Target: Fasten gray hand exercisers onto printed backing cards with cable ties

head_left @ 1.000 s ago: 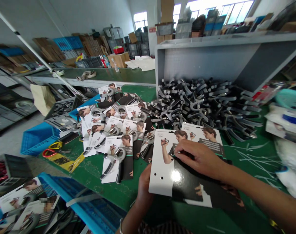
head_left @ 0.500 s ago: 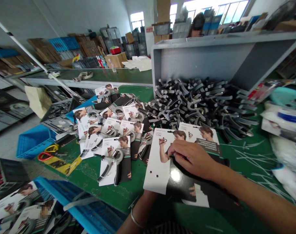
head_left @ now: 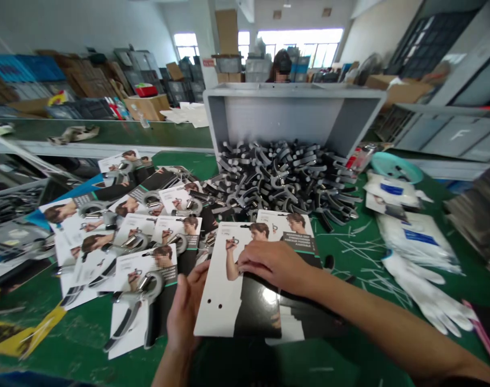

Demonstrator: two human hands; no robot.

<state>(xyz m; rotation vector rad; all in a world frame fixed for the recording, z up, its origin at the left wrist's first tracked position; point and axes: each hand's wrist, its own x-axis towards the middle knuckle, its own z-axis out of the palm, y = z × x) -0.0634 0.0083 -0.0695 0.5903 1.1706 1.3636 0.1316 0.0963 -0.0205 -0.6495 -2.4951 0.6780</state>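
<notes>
- I read "F" on the two-o'clock crate (head_left: 454, 134); front card (head_left: 216, 301) print blurs.
- My left hand (head_left: 184, 312), wide, nears its nine-o'clock edge; right hand (head_left: 275, 263) curls atop, pinch unclear.

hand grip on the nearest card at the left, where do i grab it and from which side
I'd take the hand grip by both handles together, coming from the near side. They splay toward the person, spread over the front of the card, with bare table before their ends, while the coil end points away toward the other cards.
</notes>
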